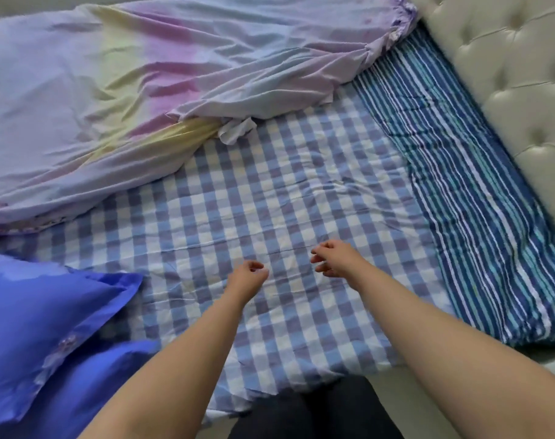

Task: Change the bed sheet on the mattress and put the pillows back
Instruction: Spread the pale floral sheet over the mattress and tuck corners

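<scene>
both bare forearms are reaching forward side by side. the left hand is hanging with fingers loosely curled, holding nothing. the right hand is hovering a little further forward, its fingers loosely bent and spread, gripping nothing.

A tufted, cream-coloured headboard with button dimples occupies the upper right corner. A pale strip of bed frame runs below the headboard along the right edge. Soft, even light falls on the headboard, without hard shadows
</scene>
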Demonstrator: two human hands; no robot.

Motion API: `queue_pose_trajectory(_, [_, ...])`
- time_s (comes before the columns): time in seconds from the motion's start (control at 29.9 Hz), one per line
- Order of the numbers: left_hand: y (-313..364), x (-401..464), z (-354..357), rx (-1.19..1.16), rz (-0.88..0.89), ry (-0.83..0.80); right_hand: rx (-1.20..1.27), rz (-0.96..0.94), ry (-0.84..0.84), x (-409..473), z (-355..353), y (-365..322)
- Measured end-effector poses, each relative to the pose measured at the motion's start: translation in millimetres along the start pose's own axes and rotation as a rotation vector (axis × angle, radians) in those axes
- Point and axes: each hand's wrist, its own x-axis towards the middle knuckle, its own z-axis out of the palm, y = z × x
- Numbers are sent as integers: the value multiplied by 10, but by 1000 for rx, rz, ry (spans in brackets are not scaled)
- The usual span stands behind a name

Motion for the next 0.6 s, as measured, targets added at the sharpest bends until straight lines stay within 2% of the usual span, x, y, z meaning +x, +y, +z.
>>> queue_pose_trajectory(0.1, [223,504,-80,136,-60,152,-113,-35,-26,592,-24,-264])
queue_pose_trajectory(0.17, [391,775,-171,256,-65,249,-310,-84,-38,1022,-7,-430])
queue_pose_trajectory(0.27, [465,1177,-293,305,-51,367,-637,-149,-56,1696,120,-609])
queue_pose_trajectory(0.37, [448,1662,-453,381,-59,410,-923,-271,-29,2429,366,-827])
queue_pose_trajectory(0.47, [396,2001,-566,325,-92,457,-966,-356,18,2867,565,-1019])
queue_pose_trajectory(0.6, [156,2460,-415,228,-176,446,-1097,-301,-36,3502,881,-1062])
